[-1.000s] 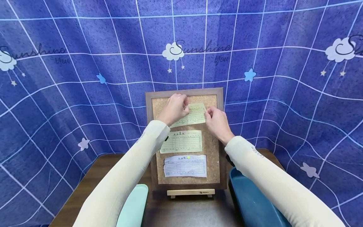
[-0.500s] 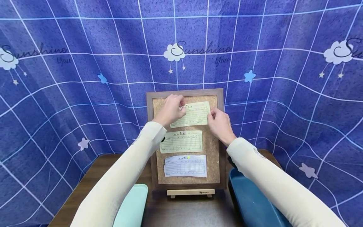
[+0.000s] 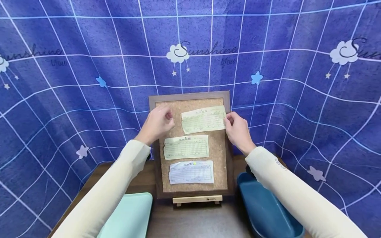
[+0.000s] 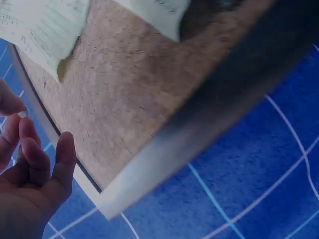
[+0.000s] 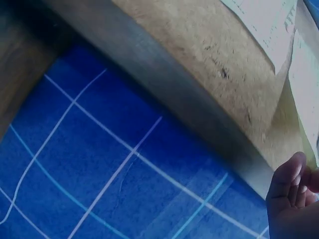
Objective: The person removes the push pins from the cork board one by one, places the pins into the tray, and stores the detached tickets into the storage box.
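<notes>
My right hand (image 3: 238, 130) pinches the right edge of a pale green receipt (image 3: 203, 119), which slants slightly over the upper part of a framed corkboard (image 3: 218, 165). Apart from that receipt, at the board's upper left, is my left hand (image 3: 157, 124); its thumb and index fingertip pinch a small white thing (image 4: 22, 114), too small to tell its kind. Below hangs a second green receipt (image 3: 186, 147), upright and flat. Lowest on the cork is a white receipt (image 3: 191, 173) with a yellow dot (image 3: 194, 163) at its top edge.
The board leans on a small wooden stand (image 3: 197, 199) on the brown table (image 3: 175, 221). A mint green tray (image 3: 131, 211) is at the left, a deep blue tray (image 3: 269, 206) at the right. Behind hangs a blue gridded curtain (image 3: 128, 43).
The top receipt has shifted right with my right hand, and its left end has come into view. My left hand has drawn away from it to the left.
</notes>
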The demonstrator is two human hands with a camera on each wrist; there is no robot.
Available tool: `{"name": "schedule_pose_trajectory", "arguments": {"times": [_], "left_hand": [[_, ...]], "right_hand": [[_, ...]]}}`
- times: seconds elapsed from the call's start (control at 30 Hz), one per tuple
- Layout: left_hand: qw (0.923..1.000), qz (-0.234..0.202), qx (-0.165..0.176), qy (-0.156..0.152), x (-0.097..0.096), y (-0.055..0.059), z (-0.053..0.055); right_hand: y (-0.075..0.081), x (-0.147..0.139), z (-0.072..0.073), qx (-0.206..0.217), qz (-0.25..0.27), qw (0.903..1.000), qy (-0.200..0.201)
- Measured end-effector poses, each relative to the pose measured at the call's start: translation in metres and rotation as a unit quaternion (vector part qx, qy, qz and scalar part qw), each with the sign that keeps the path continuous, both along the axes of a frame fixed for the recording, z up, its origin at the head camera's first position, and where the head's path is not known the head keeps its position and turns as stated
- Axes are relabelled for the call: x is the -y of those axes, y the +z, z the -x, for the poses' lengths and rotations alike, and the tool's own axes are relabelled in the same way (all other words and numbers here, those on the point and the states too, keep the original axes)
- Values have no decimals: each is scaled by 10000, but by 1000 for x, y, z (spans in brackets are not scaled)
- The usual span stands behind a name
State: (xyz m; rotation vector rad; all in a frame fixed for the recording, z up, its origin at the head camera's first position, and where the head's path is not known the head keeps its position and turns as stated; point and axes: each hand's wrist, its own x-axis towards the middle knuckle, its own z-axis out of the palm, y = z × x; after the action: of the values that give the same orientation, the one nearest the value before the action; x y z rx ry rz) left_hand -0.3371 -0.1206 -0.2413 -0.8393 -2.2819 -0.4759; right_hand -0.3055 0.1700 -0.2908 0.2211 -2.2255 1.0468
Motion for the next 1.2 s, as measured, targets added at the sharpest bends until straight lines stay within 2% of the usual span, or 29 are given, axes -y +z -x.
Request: {"name": "schedule_pose_trajectory", "arguments": {"times": [0.17, 0.33, 0.47, 0.7, 0.9, 1.03, 1.2], "left_hand": [[9998, 48, -186, 81, 32, -17, -19], [9992, 3, -178, 360, 63, -40, -40], [9987, -4, -130, 497, 79, -59, -53], [9975, 31, -245, 666, 108, -91, -75], [9958, 1, -119, 906, 138, -125, -97], [9945, -43, 22, 1042, 148, -150, -105], [9932, -86, 256, 1130, 151, -179, -112]], "right_hand": [[-4, -14, -11, -151, 142, 9998, 44], [-11, -32, -29, -88, 215, 9997, 30], [-20, -51, -45, -143, 235, 9995, -177], [-39, -80, -72, -236, 268, 9980, -517], [-57, -99, -93, -251, 247, 9956, -872], [-74, -110, -103, -206, 207, 9929, -1155], [-96, -121, -115, -42, 300, 9886, -1475]]}}
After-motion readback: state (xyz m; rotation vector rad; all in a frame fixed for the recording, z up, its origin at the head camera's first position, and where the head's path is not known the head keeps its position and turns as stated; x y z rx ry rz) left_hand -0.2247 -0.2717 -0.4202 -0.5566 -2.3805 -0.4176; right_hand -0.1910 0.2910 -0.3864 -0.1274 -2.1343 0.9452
